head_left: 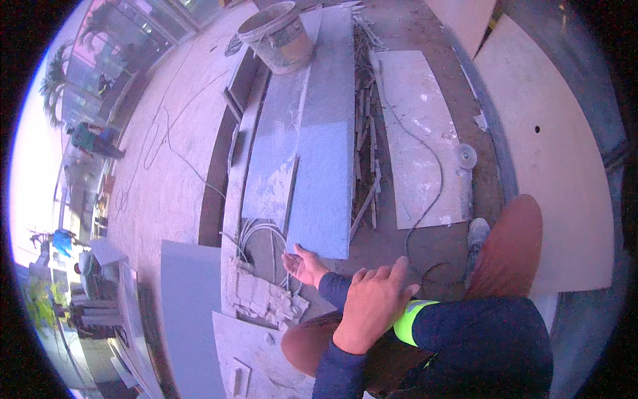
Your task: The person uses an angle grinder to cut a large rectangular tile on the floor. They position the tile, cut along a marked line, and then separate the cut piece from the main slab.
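My left hand [374, 307] lies across my right forearm, back upward, its fingers bent over the dark right sleeve [485, 332] beside a bright yellow-green band [407, 323]. Part of that sleeve is hidden under it. Beyond it my right hand [306, 265] is held palm partly up, fingers loosely apart, with nothing in it. The right hand is nearest the lower end of a long blue-grey panel [323, 186] and a coil of pale cable [262, 233]. Whether it touches the panel I cannot tell. My bent knees [508, 246] show below and to the right.
A dirty bucket [276, 40] stands on the boards at the far end. An angle grinder [466, 158] with a cord lies by a pale board [422, 139] to the right. Broken pieces [269, 292] lie near my knees. At the far left, another person [93, 139] is bent over.
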`<state>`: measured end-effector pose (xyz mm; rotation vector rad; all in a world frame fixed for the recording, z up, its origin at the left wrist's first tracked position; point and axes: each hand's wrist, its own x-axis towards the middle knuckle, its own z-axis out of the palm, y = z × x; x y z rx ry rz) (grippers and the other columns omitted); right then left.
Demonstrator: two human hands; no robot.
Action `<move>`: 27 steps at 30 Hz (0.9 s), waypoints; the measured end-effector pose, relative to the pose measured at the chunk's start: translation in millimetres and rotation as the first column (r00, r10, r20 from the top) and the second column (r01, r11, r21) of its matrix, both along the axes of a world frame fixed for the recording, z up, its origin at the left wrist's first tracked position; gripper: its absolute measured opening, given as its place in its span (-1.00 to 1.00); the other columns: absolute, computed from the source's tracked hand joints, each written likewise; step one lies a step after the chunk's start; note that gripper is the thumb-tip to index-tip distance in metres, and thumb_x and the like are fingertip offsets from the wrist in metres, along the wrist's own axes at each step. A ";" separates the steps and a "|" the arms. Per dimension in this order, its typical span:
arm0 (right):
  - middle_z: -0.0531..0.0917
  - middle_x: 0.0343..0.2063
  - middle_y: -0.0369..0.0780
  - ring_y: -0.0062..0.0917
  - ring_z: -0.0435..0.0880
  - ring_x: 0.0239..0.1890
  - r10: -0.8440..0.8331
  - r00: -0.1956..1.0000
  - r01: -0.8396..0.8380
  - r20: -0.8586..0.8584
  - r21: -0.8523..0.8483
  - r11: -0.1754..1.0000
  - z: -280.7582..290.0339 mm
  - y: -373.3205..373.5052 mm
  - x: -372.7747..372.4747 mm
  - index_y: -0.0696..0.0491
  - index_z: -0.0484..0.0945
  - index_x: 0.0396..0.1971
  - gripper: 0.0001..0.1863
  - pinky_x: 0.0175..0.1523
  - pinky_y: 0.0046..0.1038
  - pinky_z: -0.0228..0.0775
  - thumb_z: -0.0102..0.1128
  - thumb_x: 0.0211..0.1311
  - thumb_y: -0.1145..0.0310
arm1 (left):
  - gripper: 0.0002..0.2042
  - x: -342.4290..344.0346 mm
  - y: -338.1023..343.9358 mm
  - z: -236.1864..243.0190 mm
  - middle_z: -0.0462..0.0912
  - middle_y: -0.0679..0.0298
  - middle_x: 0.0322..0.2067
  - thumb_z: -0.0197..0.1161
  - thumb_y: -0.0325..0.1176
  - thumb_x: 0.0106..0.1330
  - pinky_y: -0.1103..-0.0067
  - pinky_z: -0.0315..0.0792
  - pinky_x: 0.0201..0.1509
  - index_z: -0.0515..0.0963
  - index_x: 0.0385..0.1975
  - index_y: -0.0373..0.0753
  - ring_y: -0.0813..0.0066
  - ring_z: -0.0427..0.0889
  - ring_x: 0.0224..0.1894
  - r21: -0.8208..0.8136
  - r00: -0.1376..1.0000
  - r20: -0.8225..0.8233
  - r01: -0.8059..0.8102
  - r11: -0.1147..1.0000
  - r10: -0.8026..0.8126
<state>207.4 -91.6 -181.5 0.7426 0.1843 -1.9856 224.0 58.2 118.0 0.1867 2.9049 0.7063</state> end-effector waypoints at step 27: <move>0.77 -0.05 -0.08 -0.31 0.73 0.07 0.558 -0.446 -0.054 -0.700 0.643 0.764 112.5 235.1 -141.8 0.16 0.62 0.10 -0.56 0.20 -0.24 0.53 0.27 0.49 0.09 | -0.45 -11.6 16.4 3.2 0.74 -0.11 -0.11 0.35 0.04 0.37 0.08 0.62 -0.02 0.53 0.19 -0.22 -0.18 0.74 -0.06 -0.060 0.997 -0.054 0.059 0.996 -0.062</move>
